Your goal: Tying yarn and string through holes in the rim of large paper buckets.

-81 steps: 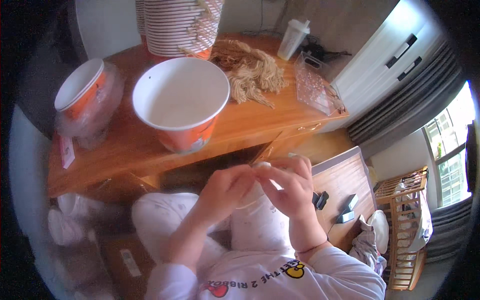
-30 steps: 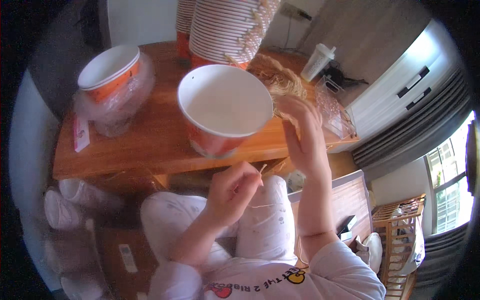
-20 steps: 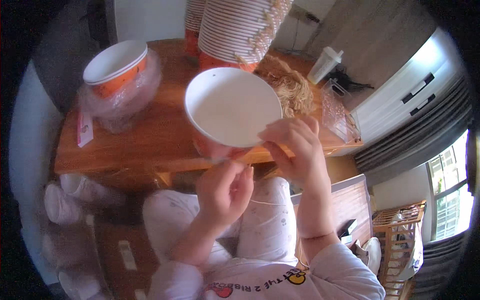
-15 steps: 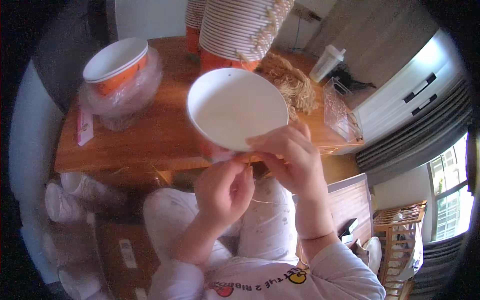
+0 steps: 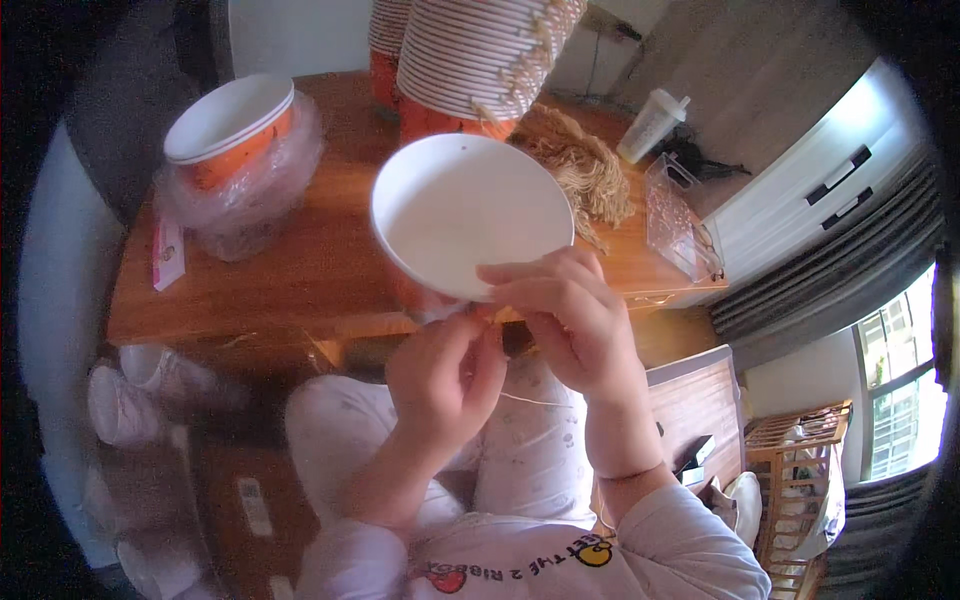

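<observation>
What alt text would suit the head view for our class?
A person's right hand holds the near rim of a white-lined orange bucket at a wooden desk, while the left hand appears to pinch a thin cord just beneath. Stacked buckets and tan cords sit behind.

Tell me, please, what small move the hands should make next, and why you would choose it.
Probably the left hand should ease the thin cord toward the wall of the front bucket while the right hand steadies its near rim: both hands meet there, the cord trails from the left, and the stacked buckets behind carry cord at their rims.
</observation>
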Action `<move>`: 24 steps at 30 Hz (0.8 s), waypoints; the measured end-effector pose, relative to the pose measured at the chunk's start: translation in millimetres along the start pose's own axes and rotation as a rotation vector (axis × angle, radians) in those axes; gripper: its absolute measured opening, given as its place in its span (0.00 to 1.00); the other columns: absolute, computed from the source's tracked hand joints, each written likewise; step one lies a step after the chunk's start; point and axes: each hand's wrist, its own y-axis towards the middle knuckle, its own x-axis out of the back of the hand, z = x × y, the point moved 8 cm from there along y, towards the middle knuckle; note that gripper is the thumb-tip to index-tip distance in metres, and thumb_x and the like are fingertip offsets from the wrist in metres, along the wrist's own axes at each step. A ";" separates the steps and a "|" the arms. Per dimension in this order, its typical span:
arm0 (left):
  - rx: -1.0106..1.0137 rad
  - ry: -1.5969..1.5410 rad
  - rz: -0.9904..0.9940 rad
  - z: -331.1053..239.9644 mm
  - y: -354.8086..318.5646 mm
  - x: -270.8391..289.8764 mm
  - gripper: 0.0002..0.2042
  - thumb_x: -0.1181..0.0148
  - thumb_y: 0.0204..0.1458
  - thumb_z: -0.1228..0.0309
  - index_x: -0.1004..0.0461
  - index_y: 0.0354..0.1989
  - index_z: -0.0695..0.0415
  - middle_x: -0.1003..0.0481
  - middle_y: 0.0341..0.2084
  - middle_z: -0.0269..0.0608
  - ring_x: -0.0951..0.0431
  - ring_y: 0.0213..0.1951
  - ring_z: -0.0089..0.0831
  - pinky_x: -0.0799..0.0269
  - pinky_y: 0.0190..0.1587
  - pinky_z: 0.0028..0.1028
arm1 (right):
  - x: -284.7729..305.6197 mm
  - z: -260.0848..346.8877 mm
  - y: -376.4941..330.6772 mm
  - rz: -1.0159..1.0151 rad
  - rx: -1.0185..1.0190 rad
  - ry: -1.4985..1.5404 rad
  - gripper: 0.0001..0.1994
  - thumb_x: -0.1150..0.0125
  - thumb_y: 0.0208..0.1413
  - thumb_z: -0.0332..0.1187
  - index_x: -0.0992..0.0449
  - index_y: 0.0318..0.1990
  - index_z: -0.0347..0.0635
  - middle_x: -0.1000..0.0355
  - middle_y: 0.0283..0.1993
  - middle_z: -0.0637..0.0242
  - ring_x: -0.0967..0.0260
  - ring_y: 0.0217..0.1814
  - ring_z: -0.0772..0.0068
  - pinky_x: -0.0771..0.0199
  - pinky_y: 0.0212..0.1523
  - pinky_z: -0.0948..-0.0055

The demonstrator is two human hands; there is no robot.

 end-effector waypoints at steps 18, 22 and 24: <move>0.008 -0.040 -0.024 0.9 0.3 -1.8 0.04 0.42 0.53 0.78 0.29 0.28 0.60 0.30 0.17 0.38 0.31 0.18 0.27 0.37 0.22 0.27 | 0.8 -2.4 0.7 0.012 -0.012 0.005 0.11 0.42 0.52 0.24 0.25 0.43 0.44 0.23 0.49 0.64 0.27 0.50 0.61 0.35 0.49 0.66; 0.004 0.017 -0.026 3.6 -0.8 -0.9 0.04 0.41 0.53 0.78 0.29 0.28 0.61 0.30 0.18 0.38 0.30 0.19 0.28 0.36 0.23 0.27 | 1.4 0.5 5.1 0.015 0.021 0.003 0.11 0.43 0.51 0.23 0.25 0.43 0.43 0.23 0.48 0.65 0.27 0.49 0.62 0.35 0.49 0.66; 0.036 0.020 -0.025 7.0 -0.5 -1.9 0.03 0.41 0.53 0.77 0.28 0.29 0.61 0.28 0.20 0.40 0.28 0.21 0.30 0.34 0.25 0.27 | 1.8 1.9 6.3 0.020 0.031 -0.003 0.11 0.44 0.51 0.23 0.25 0.43 0.43 0.23 0.47 0.65 0.26 0.48 0.62 0.35 0.49 0.66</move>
